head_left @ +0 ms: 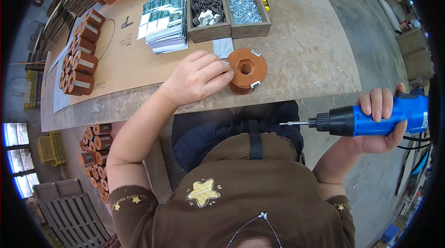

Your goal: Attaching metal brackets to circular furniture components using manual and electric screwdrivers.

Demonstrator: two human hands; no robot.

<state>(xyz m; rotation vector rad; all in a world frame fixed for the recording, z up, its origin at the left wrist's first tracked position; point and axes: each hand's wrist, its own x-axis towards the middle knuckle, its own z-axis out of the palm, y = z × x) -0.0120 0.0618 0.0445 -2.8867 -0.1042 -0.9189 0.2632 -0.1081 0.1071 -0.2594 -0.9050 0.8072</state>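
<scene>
A round, orange-brown wooden piece [256, 68] with a hole in its middle lies on the table near the front edge. Two small pale metal clips sit on its rim, one at the upper right [255, 53] and one at the lower right [255, 84]. My left hand [200, 77] is closed in a pinch at the piece's left rim; its fingers hide most of what they hold. Off the table to the right, my right hand [381, 113] grips a blue electric screwdriver [359, 120]. Its bit points left, apart from the piece.
Behind the piece stand wooden bins of dark clips [207, 4] and silvery screws [243, 7]. Left of them is a stack of green-and-white printed cards [168, 23] on cardboard. Rows of orange-brown blocks [83, 62] line the table's left side.
</scene>
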